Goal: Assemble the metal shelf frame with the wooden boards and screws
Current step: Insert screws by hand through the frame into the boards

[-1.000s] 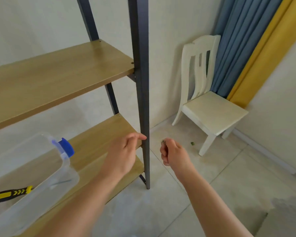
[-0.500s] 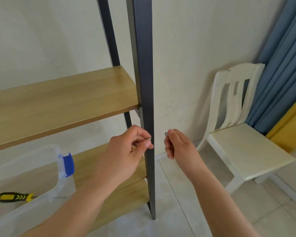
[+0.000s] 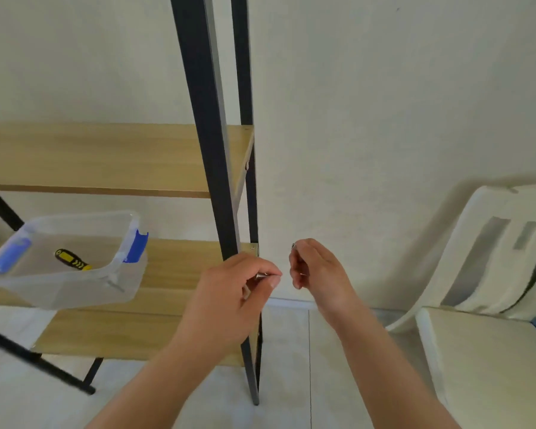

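Two hands beside the dark metal frame post (image 3: 220,168): left hand (image 3: 232,292) pinches a small metal screw (image 3: 262,276); right hand (image 3: 314,267) pinches another screw (image 3: 293,245).

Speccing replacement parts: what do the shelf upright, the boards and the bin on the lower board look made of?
Upright: looks like painted metal, matte dark grey with sharp straight edges.
Boards: light wood-grain surface with a darker edge band, probably laminated particleboard; solid wood can't be ruled out.
Bin: clear plastic, see-through walls showing a yellow-and-black screwdriver inside, with blue clips.
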